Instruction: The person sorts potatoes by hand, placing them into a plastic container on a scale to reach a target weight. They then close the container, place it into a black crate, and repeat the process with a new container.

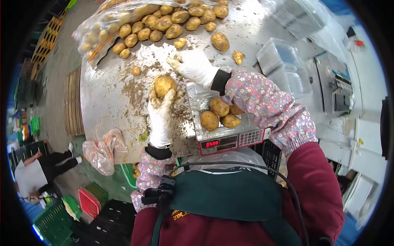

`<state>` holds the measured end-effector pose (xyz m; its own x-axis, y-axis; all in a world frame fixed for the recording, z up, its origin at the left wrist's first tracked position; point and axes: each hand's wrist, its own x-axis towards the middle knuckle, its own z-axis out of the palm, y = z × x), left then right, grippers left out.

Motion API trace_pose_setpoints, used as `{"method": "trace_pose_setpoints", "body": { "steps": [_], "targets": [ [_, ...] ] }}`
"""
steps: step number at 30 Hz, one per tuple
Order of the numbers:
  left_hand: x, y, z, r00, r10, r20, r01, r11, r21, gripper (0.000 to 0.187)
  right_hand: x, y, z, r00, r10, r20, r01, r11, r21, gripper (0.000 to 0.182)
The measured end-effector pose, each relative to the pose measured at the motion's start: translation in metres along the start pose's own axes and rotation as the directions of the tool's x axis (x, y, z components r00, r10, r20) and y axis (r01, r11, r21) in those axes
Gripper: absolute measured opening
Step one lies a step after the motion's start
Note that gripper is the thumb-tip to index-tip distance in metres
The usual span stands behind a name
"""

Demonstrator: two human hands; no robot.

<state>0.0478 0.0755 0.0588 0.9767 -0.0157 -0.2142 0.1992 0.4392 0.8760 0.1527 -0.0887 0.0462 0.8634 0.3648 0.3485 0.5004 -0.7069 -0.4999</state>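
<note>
My left hand [161, 107], in a white glove with soiled fingers, is closed around a large potato [165, 85] above the metal table [104, 112]. My right hand [192, 65], gloved the same way, reaches over the table with its fingers curled together; whatever is in them, if anything, is hidden. Beneath my right forearm stands a digital scale [217, 143] with a red-lit display that seems to read 0.500. Several potatoes [209, 121] rest on its plastic-covered pan, partly hidden by my sleeve.
A clear bag of potatoes [98, 37] lies open at the far side, with loose potatoes [164, 23] spilling out. Clear plastic tubs [283, 61] stand at the right. A crumpled plastic bag [102, 151] hangs over the left edge. Another person [37, 172] is at the lower left, near crates [53, 221].
</note>
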Motion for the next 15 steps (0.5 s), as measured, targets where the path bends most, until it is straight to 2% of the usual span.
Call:
{"method": "trace_pose_setpoints", "body": {
  "steps": [1,3,4,5,7,8,9,10,11,12,13,15],
  "targets": [
    [-0.007,-0.001,0.000,1.000,-0.007,0.016,0.007,1.000,0.002,0.062,-0.001,-0.011,-0.018,0.992,0.127,-0.014,-0.123,0.982,0.143,0.045],
    [-0.020,-0.003,0.003,0.973,0.165,0.159,-0.206,0.936,0.285,0.071,-0.011,-0.004,-0.037,0.990,0.138,0.011,-0.139,0.987,0.078,0.069],
    [-0.025,-0.011,0.004,0.958,0.133,0.255,-0.212,0.926,0.314,0.070,-0.019,0.010,-0.040,0.987,0.161,0.030,-0.161,0.987,0.018,0.086],
    [-0.029,-0.014,0.004,0.938,-0.003,0.345,-0.148,0.900,0.410,0.065,-0.032,0.022,-0.040,0.949,0.313,0.041,-0.311,0.949,-0.045,0.079],
    [-0.032,-0.042,0.009,0.917,0.087,0.389,-0.321,0.738,0.593,0.059,-0.061,0.029,-0.052,0.922,0.387,0.021,-0.388,0.921,0.024,0.070],
    [-0.037,-0.047,0.009,0.854,0.216,0.473,-0.519,0.404,0.753,0.053,-0.075,0.030,-0.057,0.908,0.418,0.020,-0.419,0.907,0.040,0.064],
    [-0.037,-0.043,0.014,0.850,0.218,0.479,-0.525,0.404,0.749,0.053,-0.087,0.028,-0.063,0.894,0.448,0.020,-0.449,0.892,0.057,0.057],
    [-0.037,-0.040,0.018,0.839,0.218,0.499,-0.544,0.309,0.780,0.048,-0.101,0.028,-0.063,0.886,0.464,-0.014,-0.461,0.883,0.091,0.049],
    [-0.036,-0.038,0.022,0.826,0.216,0.521,-0.560,0.210,0.801,0.043,-0.114,0.029,-0.064,0.884,0.467,-0.021,-0.464,0.881,0.091,0.049],
    [-0.031,-0.040,0.021,0.795,0.278,0.539,-0.598,0.206,0.775,0.037,-0.128,0.029,-0.064,0.895,0.444,-0.053,-0.434,0.891,0.129,0.049],
    [-0.026,-0.042,0.019,0.787,0.275,0.552,-0.609,0.202,0.767,0.037,-0.138,0.023,-0.068,0.903,0.420,-0.088,-0.403,0.900,0.164,0.050],
    [-0.016,-0.047,0.015,0.812,0.164,0.561,-0.583,0.277,0.764,0.033,-0.161,0.012,-0.073,0.896,0.433,-0.097,-0.415,0.896,0.157,0.048]
  ]
}}
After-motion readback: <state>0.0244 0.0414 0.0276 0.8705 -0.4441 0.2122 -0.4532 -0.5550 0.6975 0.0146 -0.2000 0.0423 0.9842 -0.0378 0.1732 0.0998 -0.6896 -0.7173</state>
